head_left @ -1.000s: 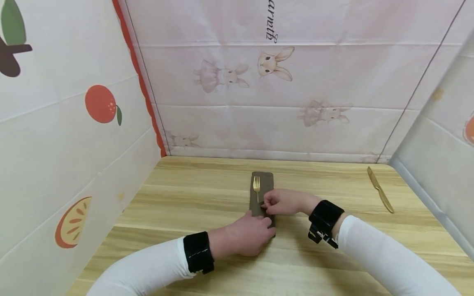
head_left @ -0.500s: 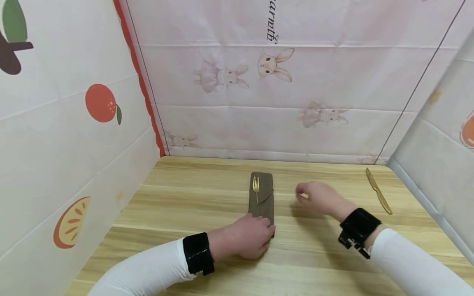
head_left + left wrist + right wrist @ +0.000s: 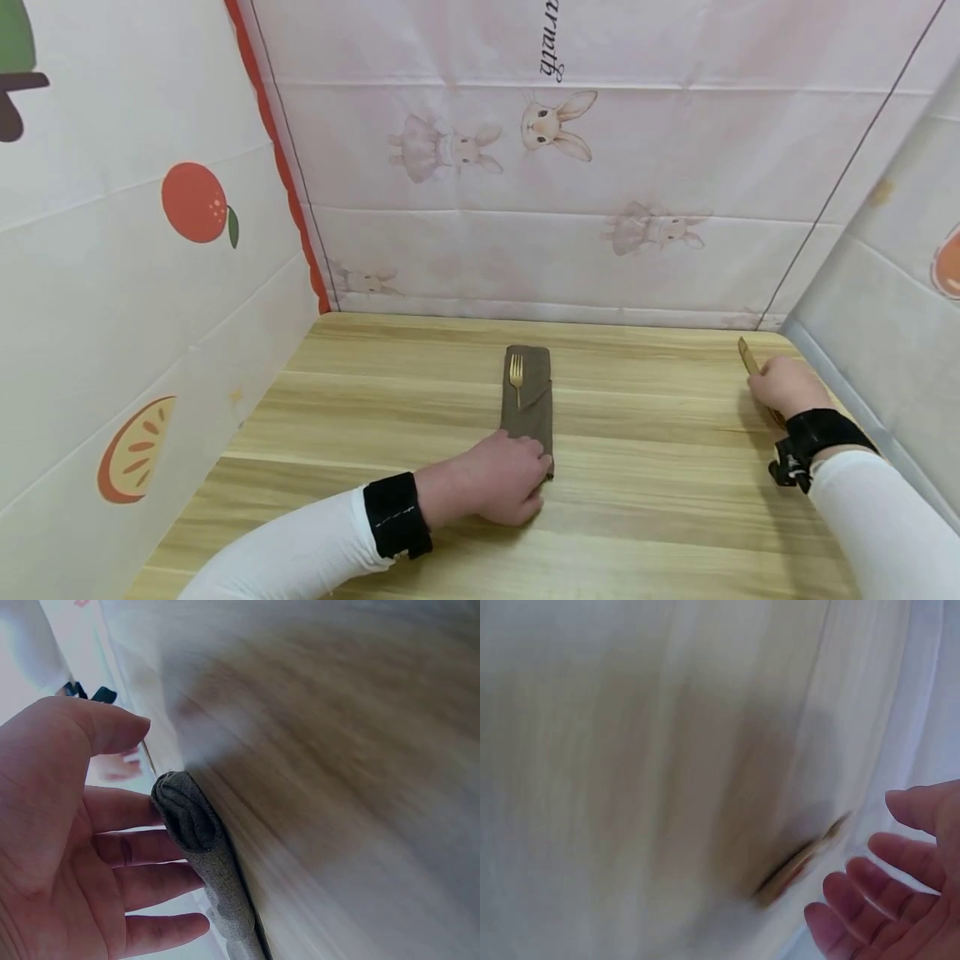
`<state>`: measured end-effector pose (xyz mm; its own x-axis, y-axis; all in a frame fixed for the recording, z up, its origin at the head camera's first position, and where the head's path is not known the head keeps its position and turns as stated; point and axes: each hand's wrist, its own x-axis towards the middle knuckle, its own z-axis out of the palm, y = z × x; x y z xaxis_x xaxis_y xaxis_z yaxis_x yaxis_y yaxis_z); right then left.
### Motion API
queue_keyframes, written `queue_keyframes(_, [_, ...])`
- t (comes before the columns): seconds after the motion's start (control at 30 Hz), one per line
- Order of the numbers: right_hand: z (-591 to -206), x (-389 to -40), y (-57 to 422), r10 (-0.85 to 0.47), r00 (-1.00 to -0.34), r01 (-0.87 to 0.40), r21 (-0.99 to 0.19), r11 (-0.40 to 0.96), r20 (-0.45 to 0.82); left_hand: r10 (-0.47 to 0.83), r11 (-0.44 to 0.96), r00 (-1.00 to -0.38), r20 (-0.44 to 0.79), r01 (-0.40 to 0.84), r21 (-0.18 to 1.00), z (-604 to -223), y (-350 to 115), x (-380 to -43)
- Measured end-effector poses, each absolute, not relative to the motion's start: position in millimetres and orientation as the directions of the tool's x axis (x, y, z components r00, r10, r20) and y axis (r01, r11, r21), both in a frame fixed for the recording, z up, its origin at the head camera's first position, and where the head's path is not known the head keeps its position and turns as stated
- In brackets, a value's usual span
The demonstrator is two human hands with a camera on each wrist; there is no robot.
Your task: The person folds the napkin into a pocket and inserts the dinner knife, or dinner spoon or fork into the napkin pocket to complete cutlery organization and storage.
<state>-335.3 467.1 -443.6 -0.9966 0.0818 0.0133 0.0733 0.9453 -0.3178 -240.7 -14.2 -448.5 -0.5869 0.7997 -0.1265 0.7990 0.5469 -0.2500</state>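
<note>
A folded grey-brown cloth napkin (image 3: 529,421) lies lengthwise on the table. A gold fork (image 3: 517,375) sits on its far end, the lower handle hidden under a diagonal fold. My left hand (image 3: 501,479) rests on the napkin's near end; in the left wrist view its fingers (image 3: 154,885) lie along the rolled edge, with the thumb apart. Far to the right, my right hand (image 3: 791,386) is over a gold knife (image 3: 747,357), covering its middle. In the right wrist view the fingers (image 3: 885,889) are loosely bent and apart from the blurred knife (image 3: 802,862).
The wood-grain table (image 3: 360,400) ends at a pink rabbit-print backdrop (image 3: 450,250). A fruit-print sheet (image 3: 150,308) stands along the left side, and another pale sheet (image 3: 892,317) along the right.
My right hand has left the fold beside the fork and moved right to the knife. The napkin's diagonal fold came into sight. My left hand has stayed on the napkin.
</note>
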Motion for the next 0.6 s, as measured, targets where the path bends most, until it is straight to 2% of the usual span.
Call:
queue_keyframes(0.2, [-451,-330,495,0.183,-0.982,0.186,-0.334,0.924,-0.04,0.803,0.549,-0.58,-0.133,0.808,-0.212,-448,-15,-241])
queue_keyframes(0.4, [-450,-338,485,0.166,-0.982,0.184,-0.256,0.949,-0.091,0.803,0.548,-0.581,-0.136,0.808,-0.215,-447,-14,-241])
queue_keyframes(0.6, [-447,-344,476,0.171,-0.981,0.189,-0.256,0.948,-0.092,0.815,0.532,-0.565,-0.126,0.817,-0.221,-446,-12,-243])
